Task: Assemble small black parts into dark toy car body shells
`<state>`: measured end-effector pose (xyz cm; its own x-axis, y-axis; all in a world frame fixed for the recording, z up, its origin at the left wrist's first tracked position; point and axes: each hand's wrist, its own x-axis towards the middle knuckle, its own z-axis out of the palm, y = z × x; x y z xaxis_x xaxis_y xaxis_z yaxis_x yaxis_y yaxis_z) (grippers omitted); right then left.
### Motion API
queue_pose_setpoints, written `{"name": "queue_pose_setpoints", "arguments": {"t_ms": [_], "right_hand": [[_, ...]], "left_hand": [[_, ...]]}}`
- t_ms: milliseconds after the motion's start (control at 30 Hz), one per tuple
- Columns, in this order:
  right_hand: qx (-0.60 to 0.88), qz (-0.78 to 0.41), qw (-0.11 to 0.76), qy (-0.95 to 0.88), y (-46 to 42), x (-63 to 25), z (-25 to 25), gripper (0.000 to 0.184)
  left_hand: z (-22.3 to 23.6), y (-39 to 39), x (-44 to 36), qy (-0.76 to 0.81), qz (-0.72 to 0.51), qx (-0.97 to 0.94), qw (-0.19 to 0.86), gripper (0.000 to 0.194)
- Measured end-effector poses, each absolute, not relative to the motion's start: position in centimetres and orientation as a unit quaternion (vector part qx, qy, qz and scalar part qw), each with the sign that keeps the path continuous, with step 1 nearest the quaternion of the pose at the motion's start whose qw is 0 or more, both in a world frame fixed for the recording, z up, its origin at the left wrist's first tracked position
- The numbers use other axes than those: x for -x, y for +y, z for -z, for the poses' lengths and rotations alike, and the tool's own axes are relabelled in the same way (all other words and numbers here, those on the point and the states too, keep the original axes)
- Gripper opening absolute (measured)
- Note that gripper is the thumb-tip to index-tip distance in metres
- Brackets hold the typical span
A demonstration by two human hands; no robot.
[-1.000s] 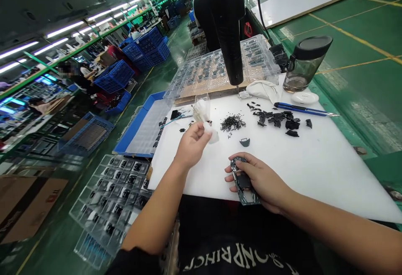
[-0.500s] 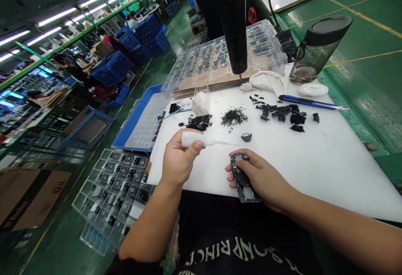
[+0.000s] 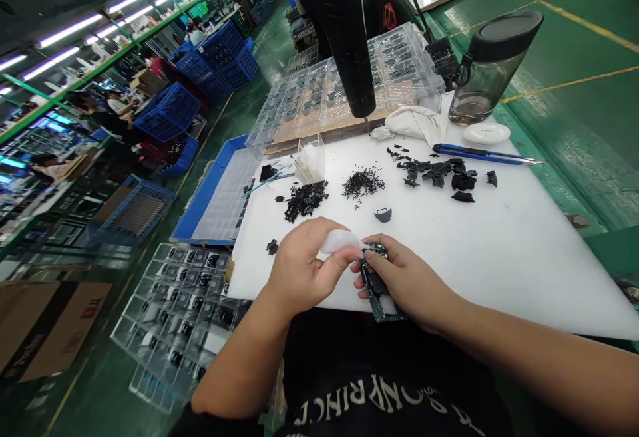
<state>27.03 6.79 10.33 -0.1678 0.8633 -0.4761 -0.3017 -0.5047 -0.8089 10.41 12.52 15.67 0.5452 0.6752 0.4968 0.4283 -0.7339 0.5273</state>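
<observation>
My left hand (image 3: 302, 267) is closed round a small white squeeze bottle (image 3: 338, 242), whose tip points at the part in my other hand. My right hand (image 3: 407, 281) grips a dark, flat key-fob-shaped part (image 3: 378, 292) at the front edge of the white board (image 3: 499, 251). The two hands touch over the part. A small dark curved piece (image 3: 383, 215) lies on the board just beyond them.
Piles of small black parts (image 3: 304, 199) (image 3: 363, 183) (image 3: 439, 176) lie on the board, with a blue knife (image 3: 482, 154), a white cloth (image 3: 417, 122), a dark jar (image 3: 486, 68) and a hanging black tool (image 3: 347, 38). Clear part trays (image 3: 170, 317) sit at the left, more at the back.
My left hand picked up the white bottle near the clear box, brought it back and down, and its tip now meets the part in my right hand.
</observation>
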Motion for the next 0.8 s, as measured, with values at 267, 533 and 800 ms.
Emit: {"name": "queue_pose_setpoints", "arguments": {"t_ms": [267,533,800], "right_hand": [[0.505,-0.706,0.400,-0.294,6.8,-27.0,-10.9,0.014],[0.507,-0.709,0.395,-0.291,6.9,-27.0,-11.2,0.012],[0.504,-0.709,0.397,-0.292,6.9,-27.0,-11.3,0.013]], "left_hand": [[-15.8,12.4,-10.7,0.309,-0.349,-0.870,0.160,0.016],[-15.9,12.3,-10.5,0.310,-0.338,-0.875,0.153,0.018],[-15.9,12.3,-10.6,0.318,-0.332,-0.876,0.146,0.018]]}}
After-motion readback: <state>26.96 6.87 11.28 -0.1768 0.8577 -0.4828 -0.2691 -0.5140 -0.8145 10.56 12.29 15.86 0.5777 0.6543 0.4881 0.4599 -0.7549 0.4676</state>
